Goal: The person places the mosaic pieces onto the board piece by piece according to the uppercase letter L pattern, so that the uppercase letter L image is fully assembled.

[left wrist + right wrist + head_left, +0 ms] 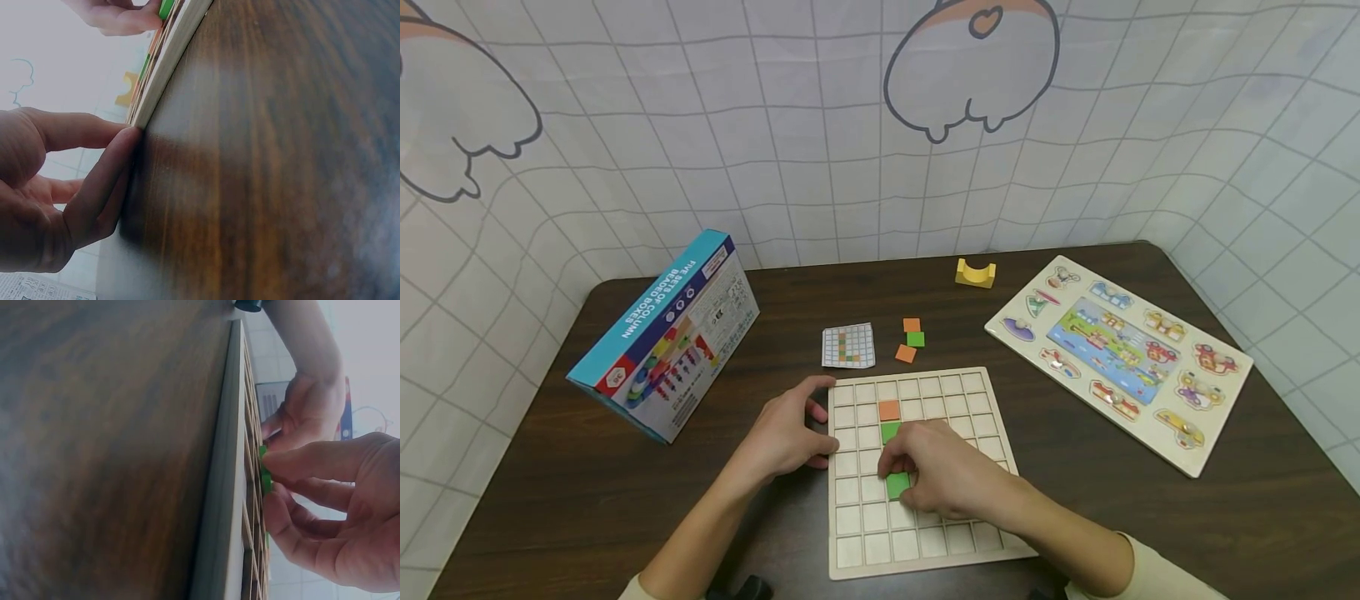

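Observation:
A wooden grid board [955, 563] lies on the dark table. My left hand [786, 433] holds its left edge; in the left wrist view, the fingertips [132, 132] meet at the rim. Over the middle columns, my right hand [951, 471] pinches a green square tile [897, 486] between thumb and fingers. The right wrist view shows this green tile [265, 478] tilted close over the cells. Farther up the same column sit an orange tile [889, 410] and another green tile [890, 431], partly covered by the right hand. Fingers hide the cell below those two.
Behind the board lie a small pattern card [848, 346] and loose tiles, two orange [912, 325] and one green [915, 339]. A blue box [677, 333] stands left. A picture puzzle board [1022, 312] lies right, near a yellow arch block [975, 273]. A patterned curtain hangs behind.

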Demonstrator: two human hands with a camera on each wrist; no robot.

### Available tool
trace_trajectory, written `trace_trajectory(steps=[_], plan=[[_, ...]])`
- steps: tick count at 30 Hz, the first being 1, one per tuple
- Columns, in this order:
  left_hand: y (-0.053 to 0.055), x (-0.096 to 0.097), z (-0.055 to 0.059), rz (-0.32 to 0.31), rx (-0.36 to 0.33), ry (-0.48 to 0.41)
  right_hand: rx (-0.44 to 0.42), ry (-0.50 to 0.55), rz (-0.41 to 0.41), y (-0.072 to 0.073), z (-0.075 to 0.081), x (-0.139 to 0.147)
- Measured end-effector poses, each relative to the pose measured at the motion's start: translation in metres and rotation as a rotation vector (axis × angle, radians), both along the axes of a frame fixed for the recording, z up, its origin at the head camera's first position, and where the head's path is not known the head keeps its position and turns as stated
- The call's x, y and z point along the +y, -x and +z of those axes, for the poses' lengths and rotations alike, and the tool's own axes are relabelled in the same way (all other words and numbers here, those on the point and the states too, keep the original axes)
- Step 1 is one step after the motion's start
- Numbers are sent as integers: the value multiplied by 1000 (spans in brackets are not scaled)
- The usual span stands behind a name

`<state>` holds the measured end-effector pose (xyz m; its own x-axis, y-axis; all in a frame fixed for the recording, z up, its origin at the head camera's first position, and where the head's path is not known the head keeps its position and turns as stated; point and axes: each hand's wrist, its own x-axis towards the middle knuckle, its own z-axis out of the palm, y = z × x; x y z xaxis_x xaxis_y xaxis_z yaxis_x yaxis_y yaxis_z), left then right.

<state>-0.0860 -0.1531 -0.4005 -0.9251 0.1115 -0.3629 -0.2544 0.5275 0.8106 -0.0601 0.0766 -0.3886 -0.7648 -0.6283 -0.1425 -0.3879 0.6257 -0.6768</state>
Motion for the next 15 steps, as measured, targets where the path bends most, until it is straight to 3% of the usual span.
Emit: trace_trajectory(steps=[15], plan=[[-1,1,1,-9,1,22,28,-4,3,-2,-1,-1]])
